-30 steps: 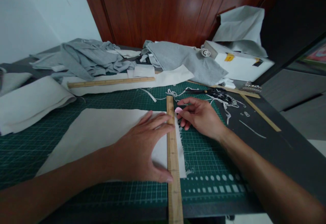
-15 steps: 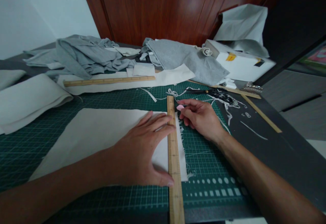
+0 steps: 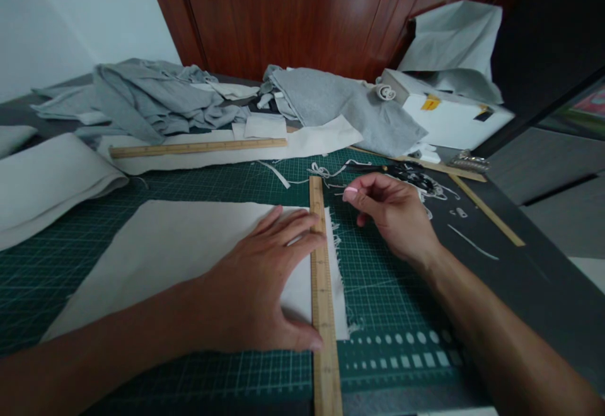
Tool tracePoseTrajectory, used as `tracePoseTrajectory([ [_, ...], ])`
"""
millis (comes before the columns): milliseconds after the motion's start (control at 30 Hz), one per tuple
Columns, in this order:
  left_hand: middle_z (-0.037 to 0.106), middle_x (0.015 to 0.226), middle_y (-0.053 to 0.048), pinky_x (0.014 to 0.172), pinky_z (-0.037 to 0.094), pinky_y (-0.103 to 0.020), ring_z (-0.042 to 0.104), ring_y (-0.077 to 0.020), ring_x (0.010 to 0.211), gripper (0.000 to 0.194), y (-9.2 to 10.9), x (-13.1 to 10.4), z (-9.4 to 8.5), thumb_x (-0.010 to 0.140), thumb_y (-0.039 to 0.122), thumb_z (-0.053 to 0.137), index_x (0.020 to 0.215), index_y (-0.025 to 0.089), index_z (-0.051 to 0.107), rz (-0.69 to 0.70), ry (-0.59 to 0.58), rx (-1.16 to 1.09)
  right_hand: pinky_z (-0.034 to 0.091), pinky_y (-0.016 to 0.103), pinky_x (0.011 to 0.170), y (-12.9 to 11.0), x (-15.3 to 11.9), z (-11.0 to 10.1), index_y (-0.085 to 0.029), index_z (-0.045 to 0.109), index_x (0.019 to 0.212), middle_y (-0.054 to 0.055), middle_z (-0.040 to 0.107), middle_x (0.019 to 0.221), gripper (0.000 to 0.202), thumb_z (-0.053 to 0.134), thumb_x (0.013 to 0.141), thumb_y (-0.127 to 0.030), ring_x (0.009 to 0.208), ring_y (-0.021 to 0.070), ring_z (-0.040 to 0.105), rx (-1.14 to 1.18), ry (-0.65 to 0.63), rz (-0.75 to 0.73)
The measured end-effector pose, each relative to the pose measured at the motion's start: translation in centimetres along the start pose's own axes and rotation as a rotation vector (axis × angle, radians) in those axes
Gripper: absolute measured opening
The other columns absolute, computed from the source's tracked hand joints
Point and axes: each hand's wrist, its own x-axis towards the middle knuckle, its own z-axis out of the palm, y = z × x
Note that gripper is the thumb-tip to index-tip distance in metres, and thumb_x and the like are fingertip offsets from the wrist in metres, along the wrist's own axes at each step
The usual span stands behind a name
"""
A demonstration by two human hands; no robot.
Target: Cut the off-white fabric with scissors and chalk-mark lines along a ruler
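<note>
Left hand [image 3: 258, 280] spread wide over white cloth [image 3: 174, 239] and wooden ruler [image 3: 322, 296], cloth on green mat [image 3: 382, 290]. Right hand [image 3: 390, 211], right of ruler's far end, pinches small pink piece [image 3: 350, 190]. Risk: uneven left-hand pressure could pivot ruler, drag cloth.

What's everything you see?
Table: one, dark, underneath
Cutting mat: one, green, front
Front cloth: one, white, on cutting mat
Near ruler: one, tan, on front cloth
Pink piece: one, pink, centre right
Cloth strip: one, white, farther back
Far ruler: one, tan, on cloth strip
Folded cloth: at least one, white, left
Grey cloths: several, grey, back
Scissors: one, black, right
Strings: several, white, around scissors
Wooden strips: at least two, tan, right
Box: one, white, back right
Pale sheet: one, grey, above box
Panel: one, red-brown, behind
Wall: one, white, left
Left hand: one, on near ruler
Right hand: one, pinching pink piece
</note>
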Motion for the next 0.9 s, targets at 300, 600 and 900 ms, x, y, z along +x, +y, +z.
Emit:
tracePoseTrajectory([
  [300,0.047,0.171,-0.017,0.139,0.014,-0.062,0.037,-0.0390,0.163,0.117,0.5,0.0,-0.6,0.060,0.070,0.094,0.156,0.018,0.053,-0.033,-0.033,0.003,0.060,0.019,0.044,-0.4,-0.6,0.7,-0.019,0.077,0.085,0.002,0.080,0.072,0.043,0.103,0.064,-0.046,0.062,0.0165,0.078,0.068,-0.091,0.132],
  [600,0.047,0.173,-0.014,0.139,0.012,-0.063,0.037,-0.0409,0.164,0.116,-0.1,-0.2,0.2,0.064,0.075,0.089,0.160,0.024,0.050,-0.017,0.007,-0.035,0.051,0.018,0.036,0.0,-0.3,1.5,-0.018,0.076,0.078,0.001,0.078,0.069,0.017,0.089,0.069,-0.024,0.050,0.0123,0.069,0.016,-0.132,0.189],
  [900,0.049,0.171,-0.018,0.139,0.014,-0.063,0.038,-0.0420,0.163,0.115,0.4,0.0,-0.4,0.064,0.076,0.089,0.157,0.017,0.053,-0.047,-0.034,-0.026,0.042,0.016,0.029,0.3,-0.1,1.8,-0.019,0.074,0.077,-0.001,0.073,0.064,0.008,0.077,0.074,-0.026,0.043,0.0095,0.062,-0.017,-0.070,0.183],
])
